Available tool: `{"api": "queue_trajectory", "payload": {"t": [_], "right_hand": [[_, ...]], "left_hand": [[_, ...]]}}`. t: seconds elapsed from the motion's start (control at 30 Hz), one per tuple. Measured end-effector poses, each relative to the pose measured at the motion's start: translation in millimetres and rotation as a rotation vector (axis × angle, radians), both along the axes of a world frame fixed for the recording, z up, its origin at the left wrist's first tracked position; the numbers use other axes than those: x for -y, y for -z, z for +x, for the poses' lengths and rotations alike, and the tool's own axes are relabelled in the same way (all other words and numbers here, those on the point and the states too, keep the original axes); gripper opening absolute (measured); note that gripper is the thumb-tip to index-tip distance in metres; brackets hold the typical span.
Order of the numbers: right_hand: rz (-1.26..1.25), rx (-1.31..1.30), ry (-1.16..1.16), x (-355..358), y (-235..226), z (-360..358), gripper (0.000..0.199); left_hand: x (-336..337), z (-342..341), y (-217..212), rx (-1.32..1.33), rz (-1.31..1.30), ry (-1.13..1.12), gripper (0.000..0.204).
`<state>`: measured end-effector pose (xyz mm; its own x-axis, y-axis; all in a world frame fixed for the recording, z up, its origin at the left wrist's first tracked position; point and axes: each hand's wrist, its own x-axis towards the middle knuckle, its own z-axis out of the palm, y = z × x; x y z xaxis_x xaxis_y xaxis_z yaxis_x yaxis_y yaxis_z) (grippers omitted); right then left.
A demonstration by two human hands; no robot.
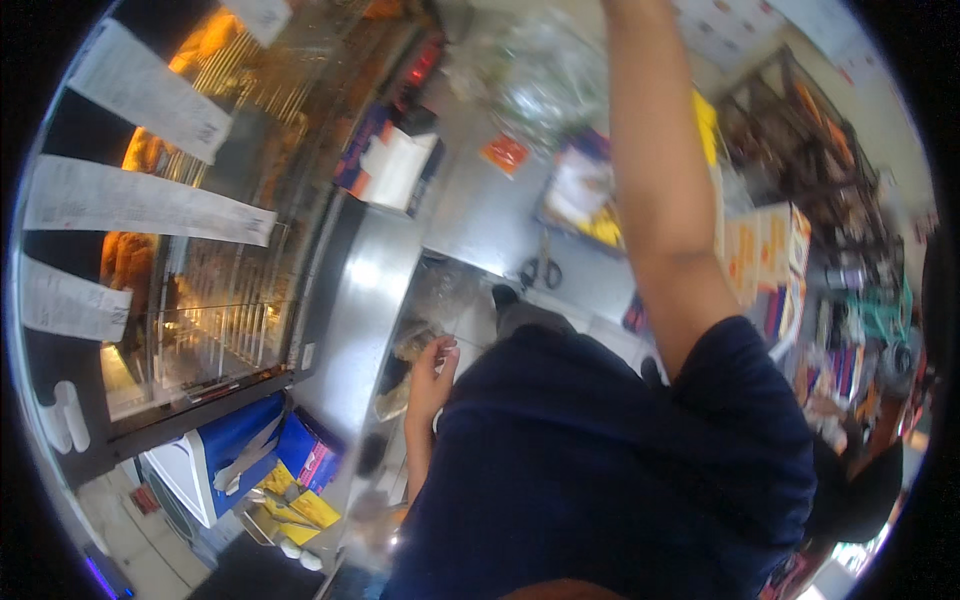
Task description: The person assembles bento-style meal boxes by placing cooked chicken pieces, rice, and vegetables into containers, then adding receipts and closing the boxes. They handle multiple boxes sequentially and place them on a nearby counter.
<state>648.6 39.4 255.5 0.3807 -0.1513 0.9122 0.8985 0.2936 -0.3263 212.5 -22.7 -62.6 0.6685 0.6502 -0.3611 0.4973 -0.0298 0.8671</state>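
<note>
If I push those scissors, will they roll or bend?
The scissors look hard and stiff, so probably no bending. They seem to lie flat on the metal counter, so they'd likely slide, not roll. They're near its edge, so a push that way might make them fall.

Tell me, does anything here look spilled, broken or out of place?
I can't make out any clear spill or breakage, though parts are blurred. The one slightly odd thing: the scissors lie loose close to the edge of the metal counter, where a nudge might knock them off.
</note>
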Motion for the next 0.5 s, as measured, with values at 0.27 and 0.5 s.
{"api": "queue_trajectory", "payload": {"t": [0.27, 0.5], "right_hand": [[-0.541, -0.343, 0.559, 270, 218, -102, 0.037], [-1.350, -1.302, 0.941, 388, 377, -166, 0.112]], "left_hand": [[8, -50, 23, -0.059, 0.053, 0.265, 0.033], [6, -55, 61, -0.066, 0.030, 0.389, 0.035]]}}
